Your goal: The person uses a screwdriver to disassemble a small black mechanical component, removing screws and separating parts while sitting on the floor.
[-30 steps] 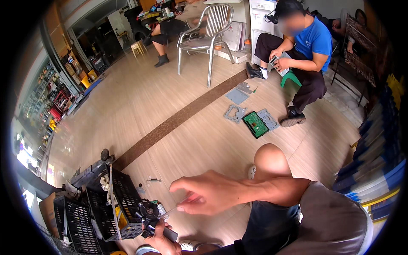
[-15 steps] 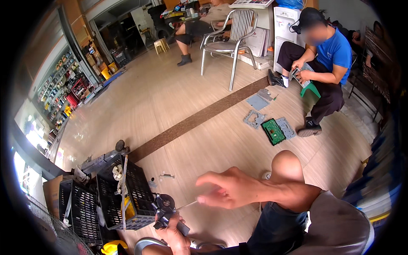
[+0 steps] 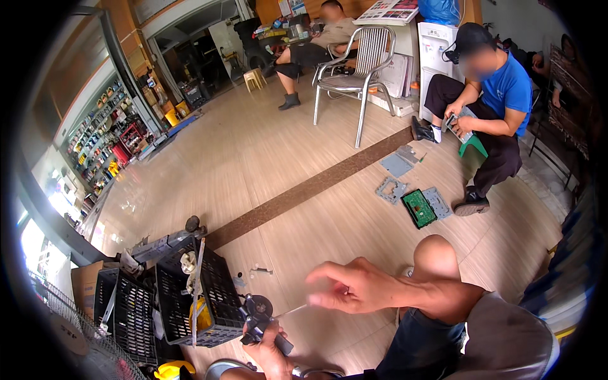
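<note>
My left hand (image 3: 271,358) is closed round a black device with a round wheel-like part (image 3: 259,308) on top, held low beside the black crate. Its exact kind I cannot make out. To the right of the device, my right hand (image 3: 358,288) is raised over the floor in front of my bent knee (image 3: 437,256). Its index finger and thumb stand apart, their tips blurred, and I see nothing between them. A faint thin line runs between the device and this hand; whether it is a tool or a floor joint is unclear.
Black plastic crates (image 3: 218,282) stand at the left, a yellow item (image 3: 174,370) below them. A co-worker in blue (image 3: 510,85) sits at right, holding a grey metal part (image 3: 461,123). Before them lie a green circuit board (image 3: 419,209) and grey plates (image 3: 396,164). A metal chair (image 3: 354,79) stands behind.
The whole view has shifted, so the scene sits further right and slightly lower. My left hand still holds the black device; my right hand keeps nearly the same pose.
</note>
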The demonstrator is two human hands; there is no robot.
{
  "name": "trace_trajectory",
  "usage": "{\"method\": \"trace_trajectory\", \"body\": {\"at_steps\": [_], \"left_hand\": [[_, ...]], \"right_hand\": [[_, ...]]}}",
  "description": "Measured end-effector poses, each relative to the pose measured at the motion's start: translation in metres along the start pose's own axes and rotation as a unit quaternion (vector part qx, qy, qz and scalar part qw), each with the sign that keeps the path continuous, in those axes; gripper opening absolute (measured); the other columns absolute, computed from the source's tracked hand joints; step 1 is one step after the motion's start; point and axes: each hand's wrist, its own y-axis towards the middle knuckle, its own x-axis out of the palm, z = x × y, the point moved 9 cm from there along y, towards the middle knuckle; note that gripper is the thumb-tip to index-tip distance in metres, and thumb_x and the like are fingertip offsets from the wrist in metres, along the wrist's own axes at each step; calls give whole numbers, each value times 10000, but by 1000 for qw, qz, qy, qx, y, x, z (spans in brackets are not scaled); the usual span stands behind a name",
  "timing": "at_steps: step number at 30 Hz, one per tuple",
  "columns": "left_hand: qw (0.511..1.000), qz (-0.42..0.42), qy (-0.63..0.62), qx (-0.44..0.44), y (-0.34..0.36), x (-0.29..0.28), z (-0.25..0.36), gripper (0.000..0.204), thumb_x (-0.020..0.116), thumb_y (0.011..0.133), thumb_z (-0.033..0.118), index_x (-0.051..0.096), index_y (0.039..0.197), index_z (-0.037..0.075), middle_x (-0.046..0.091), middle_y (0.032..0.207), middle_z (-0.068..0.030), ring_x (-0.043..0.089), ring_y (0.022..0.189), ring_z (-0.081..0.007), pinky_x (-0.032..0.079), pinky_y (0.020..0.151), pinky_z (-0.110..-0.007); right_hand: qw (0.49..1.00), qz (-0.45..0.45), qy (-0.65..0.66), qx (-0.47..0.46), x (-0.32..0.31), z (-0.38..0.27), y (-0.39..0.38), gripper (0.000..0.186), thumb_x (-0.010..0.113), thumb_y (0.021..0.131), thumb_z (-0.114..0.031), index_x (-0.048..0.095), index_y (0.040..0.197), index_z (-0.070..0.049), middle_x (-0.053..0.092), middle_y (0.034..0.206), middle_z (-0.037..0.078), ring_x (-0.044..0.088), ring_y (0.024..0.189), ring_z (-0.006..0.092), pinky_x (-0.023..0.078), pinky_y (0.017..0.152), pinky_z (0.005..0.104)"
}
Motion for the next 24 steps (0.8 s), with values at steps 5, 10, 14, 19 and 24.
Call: {"method": "trace_trajectory", "body": {"at_steps": [5,10,14,19,24], "left_hand": [[1000,15,-19,-3,-3,4,3,308,725,753,-49,634,1042,6,623,731,-54,577,572,-134,499,539,-274],[1000,7,-12,5,-4,3,8,308,695,790,-60,617,1079,13,661,828,-73,615,628,-148,527,547,-273],[1000,17,-12,22,8,-11,-7,341,704,787,-85,609,1097,19,660,829,-72,613,614,-149,523,540,-274],[1000,11,-10,13,2,-1,1,315,699,793,-75,617,1085,13,659,821,-71,618,622,-149,524,540,-272],[1000,5,-13,2,-1,3,6,295,688,794,-68,621,1071,5,653,802,-72,618,617,-148,527,544,-267]], "right_hand": [[1000,13,11,-2,1,3,-1,393,760,936,-259,587,1241,-82,760,789,93,751,651,238,587,579,331],[1000,-18,-20,-14,0,-9,-3,381,707,967,-259,552,1245,-50,734,762,146,757,704,317,581,584,401],[999,-30,12,30,3,5,-2,442,753,933,-286,576,1286,-86,736,749,80,744,654,266,588,609,341],[998,3,10,-61,-1,-15,-1,400,699,967,-245,533,1271,-45,747,836,178,770,778,315,604,640,387],[999,-36,4,0,4,0,-1,435,723,954,-262,543,1296,-66,754,875,158,769,786,286,605,648,364]]}}
